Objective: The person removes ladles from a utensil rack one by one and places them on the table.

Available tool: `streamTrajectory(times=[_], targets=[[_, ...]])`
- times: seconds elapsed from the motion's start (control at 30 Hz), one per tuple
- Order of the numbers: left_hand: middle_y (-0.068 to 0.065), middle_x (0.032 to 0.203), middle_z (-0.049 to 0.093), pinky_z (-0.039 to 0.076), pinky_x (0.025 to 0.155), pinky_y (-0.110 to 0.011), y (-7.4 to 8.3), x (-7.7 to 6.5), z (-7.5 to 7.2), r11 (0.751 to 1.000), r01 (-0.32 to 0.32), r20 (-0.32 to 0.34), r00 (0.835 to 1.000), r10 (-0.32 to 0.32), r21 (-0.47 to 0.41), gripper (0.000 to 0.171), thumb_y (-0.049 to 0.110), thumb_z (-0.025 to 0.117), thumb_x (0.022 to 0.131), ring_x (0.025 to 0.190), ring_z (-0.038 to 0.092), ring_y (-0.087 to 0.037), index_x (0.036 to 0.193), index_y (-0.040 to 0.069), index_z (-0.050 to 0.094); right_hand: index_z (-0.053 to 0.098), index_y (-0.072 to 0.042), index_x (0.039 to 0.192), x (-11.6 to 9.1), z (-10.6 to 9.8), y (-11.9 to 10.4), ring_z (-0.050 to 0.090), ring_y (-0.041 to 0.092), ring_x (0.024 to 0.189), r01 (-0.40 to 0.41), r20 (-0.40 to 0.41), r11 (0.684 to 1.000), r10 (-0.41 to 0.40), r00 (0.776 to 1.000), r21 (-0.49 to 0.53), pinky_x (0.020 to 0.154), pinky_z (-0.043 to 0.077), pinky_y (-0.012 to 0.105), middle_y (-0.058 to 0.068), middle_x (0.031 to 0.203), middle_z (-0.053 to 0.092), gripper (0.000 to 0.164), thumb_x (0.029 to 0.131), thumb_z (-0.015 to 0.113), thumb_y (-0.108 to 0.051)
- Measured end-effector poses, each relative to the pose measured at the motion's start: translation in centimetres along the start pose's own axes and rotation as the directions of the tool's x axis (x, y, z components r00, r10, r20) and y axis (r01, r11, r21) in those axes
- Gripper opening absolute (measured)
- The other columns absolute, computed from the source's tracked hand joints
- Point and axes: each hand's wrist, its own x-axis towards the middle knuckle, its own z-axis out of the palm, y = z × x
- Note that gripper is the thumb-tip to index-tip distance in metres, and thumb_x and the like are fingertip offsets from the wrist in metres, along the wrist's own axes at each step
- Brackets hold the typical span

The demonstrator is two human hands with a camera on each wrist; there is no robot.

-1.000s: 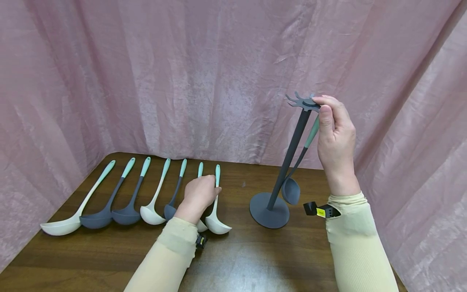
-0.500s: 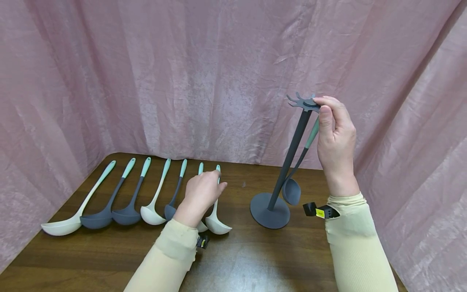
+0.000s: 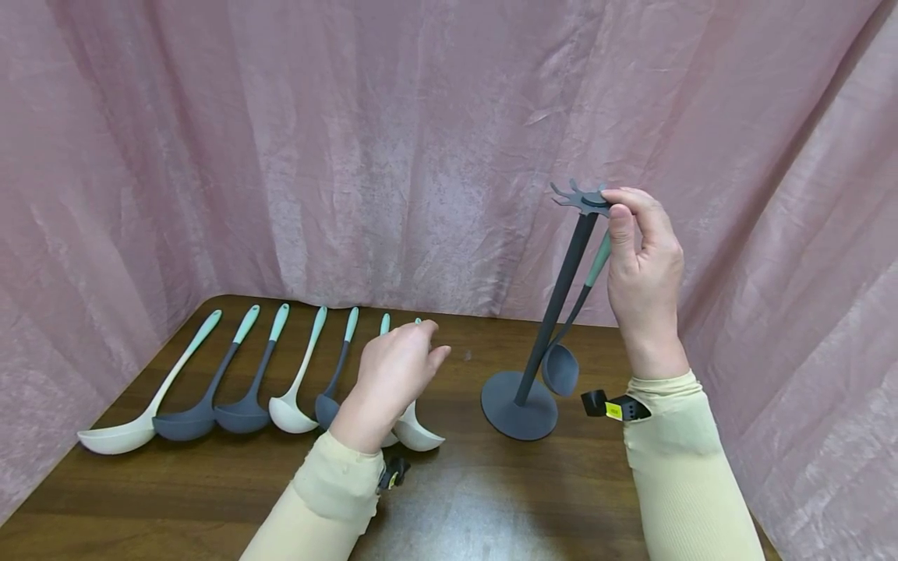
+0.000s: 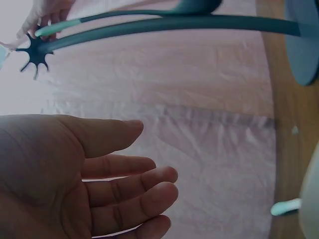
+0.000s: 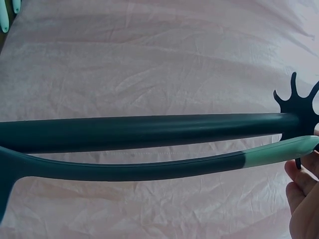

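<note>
My left hand [image 3: 393, 366] hovers over the two rightmost ladles lying on the table, its fingers loose with nothing in them. It covers most of their handles; the white bowl of the rightmost ladle [image 3: 418, 431] shows beside the wrist. In the left wrist view the bare palm and relaxed fingers [image 4: 132, 191] are seen. My right hand [image 3: 644, 273] pinches the edge of the hooked top of a dark grey utensil stand [image 3: 567, 288]. A grey ladle [image 3: 560, 370] with a mint handle [image 5: 279, 151] hangs there, its upper end right at my right fingers.
Several white and grey ladles with mint handles, among them a white ladle [image 3: 119, 436] at the far left, lie in a row along the wooden table [image 3: 175, 499]. The stand's round base [image 3: 519, 425] is right of them. A pink curtain [image 3: 421, 156] hangs behind.
My left hand has risen off the rightmost ladle's handle and its fingers have loosened; the ladle stays on the table. The right hand, stand and hanging ladle have barely moved.
</note>
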Motion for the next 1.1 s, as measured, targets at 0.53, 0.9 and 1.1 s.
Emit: streamTrajectory(times=[0.53, 0.9, 1.1], targets=[[-0.003, 0.11, 0.08, 0.061, 0.067, -0.044, 4.4, -0.5, -0.7, 0.985, -0.166, -0.154, 0.975, 0.158, -0.042, 0.035, 0.035, 0.081, 0.104, 0.087, 0.076, -0.023, 0.13, 0.013, 0.078, 0.082, -0.012, 0.128, 0.2, -0.4, -0.3, 0.064, 0.018, 0.126, 0.036, -0.017, 0.996, -0.038, 0.999, -0.077, 0.11, 0.044, 0.031, 0.004, 0.126, 0.077, 0.051, 0.108, 0.066, -0.056], [0.003, 0.095, 0.075, 0.054, 0.061, -0.033, 6.4, -0.4, -0.4, 0.968, -0.228, -0.203, 0.957, 0.205, -0.1, 0.031, 0.031, 0.083, 0.103, 0.075, 0.071, -0.016, 0.128, 0.013, 0.077, 0.082, -0.011, 0.126, 0.3, -0.6, -0.5, 0.062, 0.024, 0.12, 0.067, -0.032, 0.992, -0.071, 0.997, -0.107, 0.106, 0.043, 0.035, 0.007, 0.122, 0.078, 0.059, 0.106, 0.064, -0.063], [0.002, 0.098, 0.075, 0.054, 0.06, -0.033, 7.2, 0.0, 0.0, 0.961, -0.248, -0.203, 0.954, 0.221, -0.124, 0.038, 0.03, 0.082, 0.103, 0.076, 0.07, -0.016, 0.135, 0.012, 0.074, 0.082, -0.012, 0.126, 0.4, -0.9, -0.7, 0.061, 0.027, 0.117, 0.06, -0.033, 0.989, -0.065, 0.997, -0.138, 0.102, 0.042, 0.035, 0.008, 0.121, 0.077, 0.061, 0.105, 0.064, -0.067]])
